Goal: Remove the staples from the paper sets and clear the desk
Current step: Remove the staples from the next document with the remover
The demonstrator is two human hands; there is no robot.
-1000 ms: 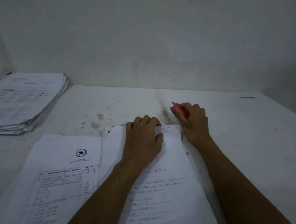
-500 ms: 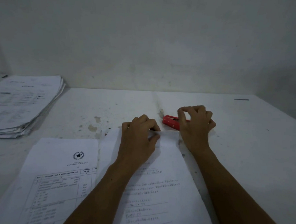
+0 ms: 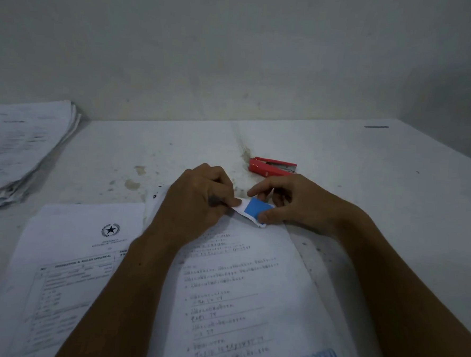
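While both hands (image 3: 200, 201) (image 3: 296, 201) pinch paper set (image 3: 250, 284) corner, stapler (image 3: 272, 168) lies crosswise, untouched.

desk (image 3: 379, 192): stained white | red stapler (image 3: 272, 167) | paper stack (image 3: 21, 148) far left | paper sets (image 3: 66, 264) near edge

Two hands are in view: the left hand (image 3: 197, 200) and the right hand (image 3: 296, 201). One red stapler (image 3: 272, 167) lies on the counter (image 3: 380, 187). One tall stack of papers (image 3: 21, 148) is at the far left. Two paper sets lie in front: one with a star emblem (image 3: 66, 264) and one under the hands (image 3: 249, 289). One small blue square (image 3: 258, 208) shows at its folded corner. One dark thin object (image 3: 376, 126) lies far right.
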